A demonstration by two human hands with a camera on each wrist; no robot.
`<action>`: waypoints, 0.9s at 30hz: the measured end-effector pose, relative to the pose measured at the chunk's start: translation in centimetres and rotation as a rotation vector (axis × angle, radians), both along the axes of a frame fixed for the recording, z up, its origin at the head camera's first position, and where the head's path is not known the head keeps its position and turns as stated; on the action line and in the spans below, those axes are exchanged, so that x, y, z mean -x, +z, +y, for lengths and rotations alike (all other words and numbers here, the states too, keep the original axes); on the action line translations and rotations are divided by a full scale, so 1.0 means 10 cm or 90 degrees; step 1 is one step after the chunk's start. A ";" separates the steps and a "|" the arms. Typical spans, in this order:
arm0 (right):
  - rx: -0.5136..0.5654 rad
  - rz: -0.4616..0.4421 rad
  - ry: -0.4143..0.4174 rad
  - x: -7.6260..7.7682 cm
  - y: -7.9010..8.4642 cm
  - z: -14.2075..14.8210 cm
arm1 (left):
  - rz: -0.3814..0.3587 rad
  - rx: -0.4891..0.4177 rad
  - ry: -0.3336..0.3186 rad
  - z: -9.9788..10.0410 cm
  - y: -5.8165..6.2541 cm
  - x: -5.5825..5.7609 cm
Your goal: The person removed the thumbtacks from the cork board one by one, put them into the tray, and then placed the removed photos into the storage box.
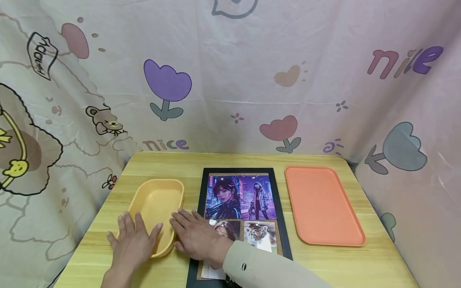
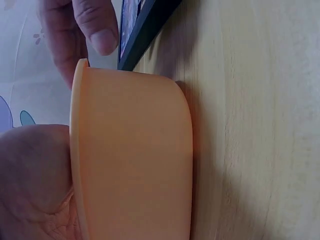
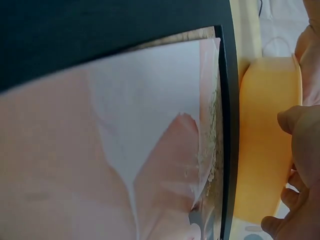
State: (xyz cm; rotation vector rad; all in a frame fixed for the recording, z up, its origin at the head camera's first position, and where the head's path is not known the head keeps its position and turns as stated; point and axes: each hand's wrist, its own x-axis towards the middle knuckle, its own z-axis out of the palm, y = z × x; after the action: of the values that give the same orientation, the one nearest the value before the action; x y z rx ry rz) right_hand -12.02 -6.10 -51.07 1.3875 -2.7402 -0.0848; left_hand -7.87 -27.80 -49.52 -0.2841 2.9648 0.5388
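A pale cream sleeve (image 1: 268, 270) ends above the right hand (image 1: 197, 237), its cuff (image 1: 234, 258) marked with a small dark oval (image 1: 244, 267).

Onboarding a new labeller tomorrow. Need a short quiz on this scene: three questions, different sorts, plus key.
1. What lies between the yellow tub and the orange tray? (a) a mug (b) the picture board (c) a spoon
2. True or false: the left hand is nearer the yellow tub than the orange tray.
3. Fill in: in the head view, the light sleeve is on the person's ____ arm.

Key: 1. b; 2. true; 3. right.
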 end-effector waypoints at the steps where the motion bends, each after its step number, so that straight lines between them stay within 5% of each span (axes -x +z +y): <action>1: -0.002 0.001 0.001 -0.01 0.00 0.00 | -0.002 -0.002 0.001 0.00 0.00 -0.01; 14: 0.015 -0.024 0.001 0.00 0.04 0.05 | -0.001 -0.009 0.007 -0.05 0.03 0.00; 18: 0.046 -0.012 -0.001 0.08 0.07 0.16 | 0.072 -0.004 -0.006 0.03 0.09 0.03; 22: 0.081 0.004 -0.006 0.21 0.13 0.39 | 0.207 -0.004 -0.069 0.24 0.26 0.12; 27: 0.104 0.027 -0.007 0.43 0.28 0.82 | 0.291 0.017 -0.225 0.58 0.46 0.33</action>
State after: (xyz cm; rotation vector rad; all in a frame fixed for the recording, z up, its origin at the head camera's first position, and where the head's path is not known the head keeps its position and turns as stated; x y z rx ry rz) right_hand -16.34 2.12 -48.26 1.3118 -2.6535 0.1050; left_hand -11.16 -22.04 -44.95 0.4138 3.3376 0.5808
